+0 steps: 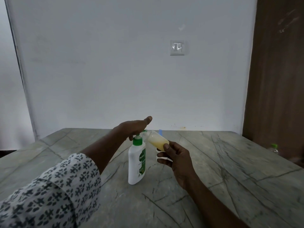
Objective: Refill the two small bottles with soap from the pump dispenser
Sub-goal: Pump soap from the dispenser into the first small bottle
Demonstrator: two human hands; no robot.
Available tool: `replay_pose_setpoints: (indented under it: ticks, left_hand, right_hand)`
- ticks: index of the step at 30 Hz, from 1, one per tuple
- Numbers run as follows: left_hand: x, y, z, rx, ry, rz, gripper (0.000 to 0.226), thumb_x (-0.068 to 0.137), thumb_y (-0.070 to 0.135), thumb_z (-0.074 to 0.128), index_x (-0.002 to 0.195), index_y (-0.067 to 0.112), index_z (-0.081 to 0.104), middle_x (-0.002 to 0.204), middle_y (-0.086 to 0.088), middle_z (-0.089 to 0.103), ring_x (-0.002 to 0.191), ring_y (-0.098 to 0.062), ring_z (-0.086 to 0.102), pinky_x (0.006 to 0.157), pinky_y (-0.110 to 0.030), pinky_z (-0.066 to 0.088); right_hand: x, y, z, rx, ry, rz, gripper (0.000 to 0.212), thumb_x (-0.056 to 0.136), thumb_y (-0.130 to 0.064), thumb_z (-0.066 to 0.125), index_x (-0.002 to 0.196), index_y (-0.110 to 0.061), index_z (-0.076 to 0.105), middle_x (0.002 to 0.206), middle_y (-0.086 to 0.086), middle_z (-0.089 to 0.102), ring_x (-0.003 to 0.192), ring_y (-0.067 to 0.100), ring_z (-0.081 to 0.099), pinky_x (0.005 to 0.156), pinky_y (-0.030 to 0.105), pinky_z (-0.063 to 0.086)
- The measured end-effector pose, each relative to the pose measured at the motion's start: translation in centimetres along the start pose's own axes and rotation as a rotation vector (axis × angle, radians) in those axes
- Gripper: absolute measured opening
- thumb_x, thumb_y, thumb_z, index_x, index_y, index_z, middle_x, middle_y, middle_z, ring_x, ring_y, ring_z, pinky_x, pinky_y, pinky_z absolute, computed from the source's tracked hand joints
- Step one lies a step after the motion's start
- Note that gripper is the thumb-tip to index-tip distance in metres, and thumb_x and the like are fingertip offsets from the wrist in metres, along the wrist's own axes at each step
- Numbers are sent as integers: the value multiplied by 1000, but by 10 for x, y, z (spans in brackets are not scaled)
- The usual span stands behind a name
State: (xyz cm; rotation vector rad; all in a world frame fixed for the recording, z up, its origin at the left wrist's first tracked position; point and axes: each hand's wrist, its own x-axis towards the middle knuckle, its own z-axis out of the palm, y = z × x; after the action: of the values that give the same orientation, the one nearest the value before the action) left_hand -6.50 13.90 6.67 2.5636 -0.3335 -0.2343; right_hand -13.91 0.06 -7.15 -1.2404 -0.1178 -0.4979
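Note:
A white pump dispenser with a green collar and green label stands upright in the middle of the stone table. My left hand lies flat on its pump head, thumb stretched out. My right hand holds a small clear bottle, tilted with its mouth at the pump's nozzle. Yellowish soap fills the lower part of that bottle. A white loop or strap hangs from the bottle by my fingers. A small blue object shows just behind the bottle; I cannot tell what it is.
The grey veined stone table reaches to a white wall with a switch plate. A clear bottle with a green cap stands at the table's right edge, beside a brown wooden door.

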Motion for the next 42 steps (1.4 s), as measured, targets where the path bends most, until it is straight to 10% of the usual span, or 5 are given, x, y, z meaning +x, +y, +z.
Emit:
replay_pose_setpoints:
  ticks: [42]
  left_hand:
    - [6, -6, 12, -81, 16, -32, 77, 95, 64, 18, 150, 10, 25, 149, -20, 36, 131, -37, 41, 104, -45, 35]
  right_hand:
    - [-6, 1, 0, -22, -8, 8, 28, 92, -18, 61, 118, -5, 63, 97, 21, 72, 77, 25, 70, 71, 38, 60]
